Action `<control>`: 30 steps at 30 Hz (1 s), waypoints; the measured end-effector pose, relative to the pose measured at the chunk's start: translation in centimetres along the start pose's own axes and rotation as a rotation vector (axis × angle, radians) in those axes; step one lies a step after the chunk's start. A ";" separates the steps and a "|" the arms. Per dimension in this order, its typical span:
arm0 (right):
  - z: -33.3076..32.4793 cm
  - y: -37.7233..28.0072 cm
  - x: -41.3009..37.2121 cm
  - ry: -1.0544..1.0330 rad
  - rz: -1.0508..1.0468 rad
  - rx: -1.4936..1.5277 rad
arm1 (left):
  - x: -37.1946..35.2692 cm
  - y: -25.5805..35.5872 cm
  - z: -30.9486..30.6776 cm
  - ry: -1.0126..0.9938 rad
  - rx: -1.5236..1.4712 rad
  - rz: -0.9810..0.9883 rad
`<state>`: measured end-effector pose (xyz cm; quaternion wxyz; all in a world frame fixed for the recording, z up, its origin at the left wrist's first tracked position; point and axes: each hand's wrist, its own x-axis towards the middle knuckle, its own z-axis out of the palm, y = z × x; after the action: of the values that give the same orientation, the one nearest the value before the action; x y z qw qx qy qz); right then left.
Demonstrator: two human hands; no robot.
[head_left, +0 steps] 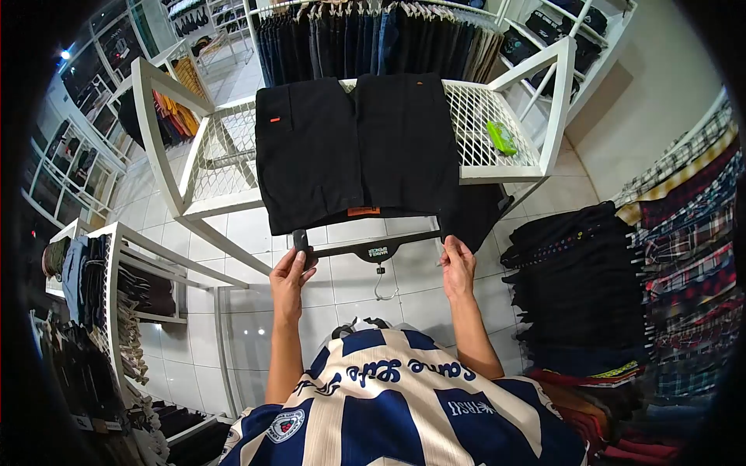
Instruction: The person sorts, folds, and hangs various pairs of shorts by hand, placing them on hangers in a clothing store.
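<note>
Black trousers (pixel 404 147) lie over a white mesh rack, their waist edge hanging over the near side. A black hanger (pixel 373 248) with a white label and a metal hook pointing down toward me spans the gap between my hands. My left hand (pixel 293 270) pinches the clip at the hanger's left end, beside the trousers' lower left corner. At the other end, my right hand (pixel 457 264) has its fingers closed at the clip end and the trousers' right corner. Its fingertips partly hide what they grip.
The white mesh rack (pixel 225 147) has raised side frames, and a green packet (pixel 501 138) lies on its right part. Dark trousers (pixel 350 43) hang behind. Folded black clothes (pixel 575 287) and checked shirts (pixel 691 287) are on the right. A white shelf (pixel 116 303) stands at the left.
</note>
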<state>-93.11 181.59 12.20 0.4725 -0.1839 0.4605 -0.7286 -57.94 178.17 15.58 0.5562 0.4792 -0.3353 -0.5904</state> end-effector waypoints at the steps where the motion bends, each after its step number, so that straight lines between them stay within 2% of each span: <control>1: 0.4 -0.2 -0.1 0.040 0.016 -0.013 | 0.0 0.2 0.0 -0.001 0.001 0.000; 6: 2.1 -1.1 0.1 0.074 -0.018 -0.019 | -0.4 1.5 1.0 0.026 -0.016 0.039; 8: 2.8 -1.7 0.5 0.133 0.040 -0.061 | -0.4 1.7 1.1 0.025 -0.037 0.027; 15: 3.5 -1.6 2.1 0.098 0.003 -0.040 | 0.0 2.1 2.0 0.038 -0.044 0.011; 18: 3.2 -1.7 2.1 0.066 0.105 -0.084 | 0.4 1.8 1.7 0.018 -0.066 0.005; 20: 4.5 -3.0 0.6 0.138 0.147 -0.174 | 0.7 1.4 1.6 0.012 -0.073 -0.002; 22: 5.0 -2.8 -0.6 0.298 -0.169 -0.396 | 0.7 1.6 1.4 0.036 -0.081 -0.013; 24: 5.3 -1.7 -2.6 0.209 -0.580 -0.528 | 0.6 1.9 1.7 0.036 -0.091 -0.017; 26: 8.5 -2.1 -7.2 -0.126 -0.431 -0.553 | 0.6 2.0 1.4 0.037 -0.061 -0.040; 28: 11.2 -1.4 -9.8 -0.541 -0.121 -0.807 | 0.5 2.7 1.6 0.037 0.009 -0.041; 30: 15.3 -0.5 -11.5 -0.681 0.315 -0.723 | 0.5 3.5 1.6 0.071 0.164 -0.034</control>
<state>-77.02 183.87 22.26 0.6055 -0.4905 0.5251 -0.3419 -58.20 176.94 19.22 0.5164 0.5495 -0.3543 -0.5531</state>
